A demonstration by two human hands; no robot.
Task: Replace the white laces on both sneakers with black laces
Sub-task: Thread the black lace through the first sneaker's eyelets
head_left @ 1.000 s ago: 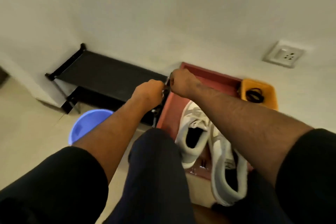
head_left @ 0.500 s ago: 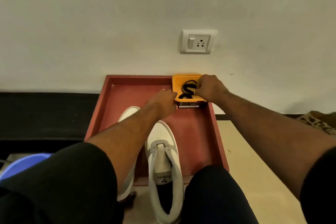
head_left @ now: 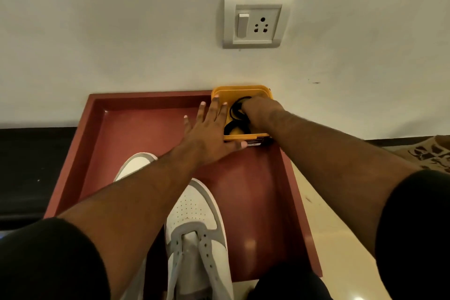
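Two white and grey sneakers stand in a red tray (head_left: 289, 204). The right sneaker (head_left: 197, 231) shows bare eyelets with no lace; the left sneaker (head_left: 136, 165) is mostly hidden under my left forearm. A small yellow box (head_left: 239, 91) sits in the tray's far right corner with coiled black laces (head_left: 237, 117) inside. My left hand (head_left: 209, 129) lies flat with straight fingers against the box's left side. My right hand (head_left: 261, 113) reaches into the box and its fingers curl around the black laces.
A white wall with a switch and socket plate (head_left: 255, 22) rises just behind the tray. A black shelf (head_left: 29, 161) lies left of the tray. A patterned cloth (head_left: 428, 151) is at the far right on the pale floor.
The view swung from the black shelf to the tray. My left hand spread flat against the yellow box, and my right hand went deeper into the box onto the black laces.
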